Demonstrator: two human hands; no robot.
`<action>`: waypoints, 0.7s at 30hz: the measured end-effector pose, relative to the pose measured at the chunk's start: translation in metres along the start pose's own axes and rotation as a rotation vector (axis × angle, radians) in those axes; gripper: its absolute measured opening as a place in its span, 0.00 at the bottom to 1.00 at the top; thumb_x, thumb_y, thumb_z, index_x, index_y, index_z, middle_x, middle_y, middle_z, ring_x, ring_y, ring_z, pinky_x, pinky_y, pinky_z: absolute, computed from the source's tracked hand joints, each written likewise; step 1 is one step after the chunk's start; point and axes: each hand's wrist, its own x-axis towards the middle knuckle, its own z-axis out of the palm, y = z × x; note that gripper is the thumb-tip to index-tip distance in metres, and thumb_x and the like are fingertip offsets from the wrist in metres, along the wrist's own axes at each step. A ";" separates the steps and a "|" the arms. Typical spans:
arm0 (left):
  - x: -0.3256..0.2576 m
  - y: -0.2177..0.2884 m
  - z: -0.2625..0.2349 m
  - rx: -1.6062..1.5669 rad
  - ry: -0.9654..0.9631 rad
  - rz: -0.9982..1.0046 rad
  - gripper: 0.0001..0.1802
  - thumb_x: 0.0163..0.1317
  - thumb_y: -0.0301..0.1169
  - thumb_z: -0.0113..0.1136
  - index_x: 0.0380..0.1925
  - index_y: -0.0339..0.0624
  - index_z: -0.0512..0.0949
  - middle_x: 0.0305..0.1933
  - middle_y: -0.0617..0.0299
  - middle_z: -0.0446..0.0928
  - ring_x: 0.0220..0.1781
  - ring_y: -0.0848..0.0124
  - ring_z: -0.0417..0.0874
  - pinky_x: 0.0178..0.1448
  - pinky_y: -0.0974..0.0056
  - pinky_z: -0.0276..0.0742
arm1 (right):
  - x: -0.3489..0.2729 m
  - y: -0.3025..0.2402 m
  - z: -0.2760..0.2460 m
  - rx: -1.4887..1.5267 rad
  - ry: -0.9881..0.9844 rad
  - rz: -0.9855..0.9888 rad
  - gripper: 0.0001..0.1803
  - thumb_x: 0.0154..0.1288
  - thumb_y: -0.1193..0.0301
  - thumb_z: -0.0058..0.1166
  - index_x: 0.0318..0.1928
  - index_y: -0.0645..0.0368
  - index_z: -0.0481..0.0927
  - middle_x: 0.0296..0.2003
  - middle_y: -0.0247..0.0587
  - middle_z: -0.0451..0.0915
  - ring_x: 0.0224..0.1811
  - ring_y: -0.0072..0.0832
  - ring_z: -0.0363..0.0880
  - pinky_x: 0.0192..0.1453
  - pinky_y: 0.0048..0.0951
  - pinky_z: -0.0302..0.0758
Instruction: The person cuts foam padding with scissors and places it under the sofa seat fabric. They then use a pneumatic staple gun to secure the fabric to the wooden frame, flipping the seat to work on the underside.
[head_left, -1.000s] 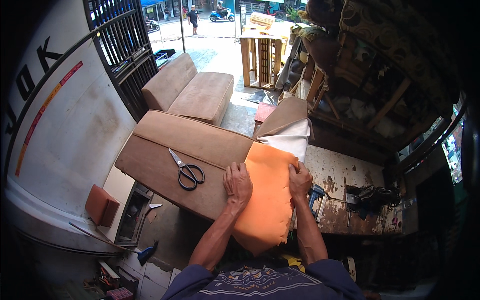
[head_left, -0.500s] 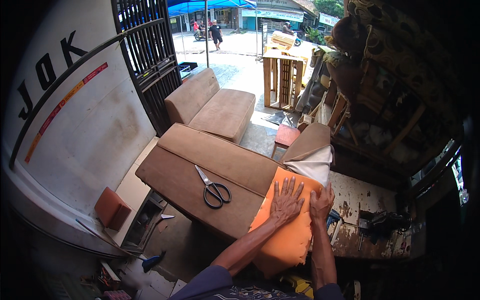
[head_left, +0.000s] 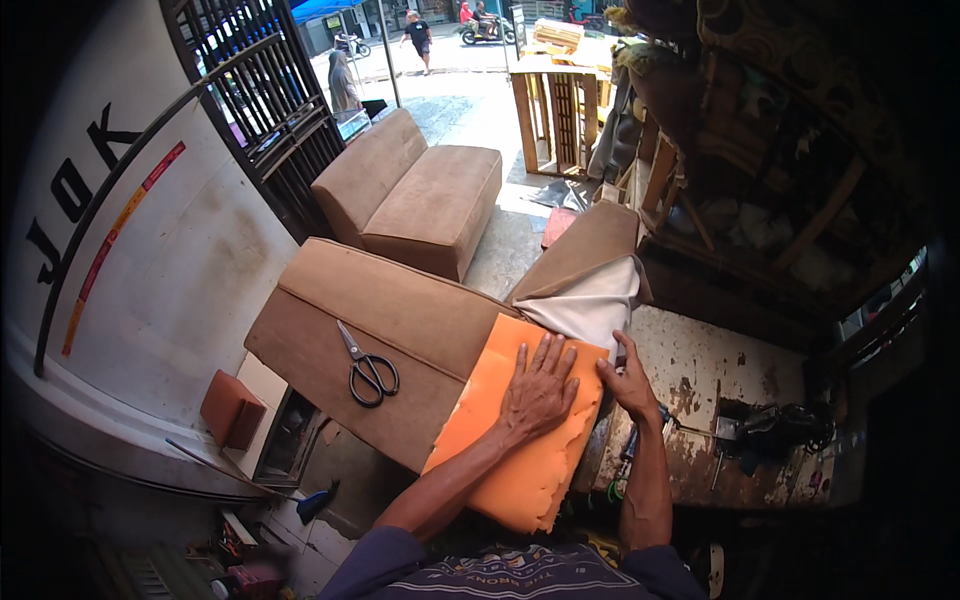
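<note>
Brown cushion (head_left: 390, 330), left hand (head_left: 537, 390) flat on orange foam (head_left: 520, 460) (ragged edge overhanging)

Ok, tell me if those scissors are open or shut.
Shut: the scissors lie flat on the brown cushion, blades together in one point, handles side by side.

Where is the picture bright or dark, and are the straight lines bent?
Head view: sunlit street at top glares; the right shelves sit in deep shadow; the wall bar curves from fisheye distortion; left hand on the orange foam sheet is evenly lit and sharp.
</note>
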 end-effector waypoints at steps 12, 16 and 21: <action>0.003 0.005 0.000 0.180 -0.051 0.048 0.33 0.75 0.52 0.52 0.78 0.63 0.67 0.83 0.49 0.60 0.85 0.42 0.55 0.81 0.28 0.48 | 0.000 0.024 -0.033 0.154 -0.295 -0.068 0.18 0.70 0.65 0.66 0.56 0.55 0.80 0.33 0.25 0.74 0.35 0.18 0.73 0.43 0.23 0.73; 0.002 0.006 0.002 0.219 -0.071 0.073 0.32 0.76 0.51 0.50 0.78 0.63 0.67 0.84 0.56 0.60 0.85 0.42 0.53 0.80 0.25 0.46 | 0.014 0.037 -0.013 0.218 0.099 -0.170 0.10 0.72 0.70 0.61 0.49 0.59 0.82 0.35 0.28 0.80 0.36 0.19 0.75 0.43 0.24 0.74; 0.005 0.008 0.000 0.213 -0.147 0.030 0.32 0.75 0.51 0.50 0.78 0.62 0.67 0.84 0.59 0.60 0.85 0.41 0.52 0.79 0.21 0.44 | 0.030 0.051 0.006 0.153 0.374 -0.167 0.08 0.75 0.72 0.57 0.49 0.62 0.81 0.36 0.31 0.81 0.41 0.20 0.78 0.48 0.23 0.74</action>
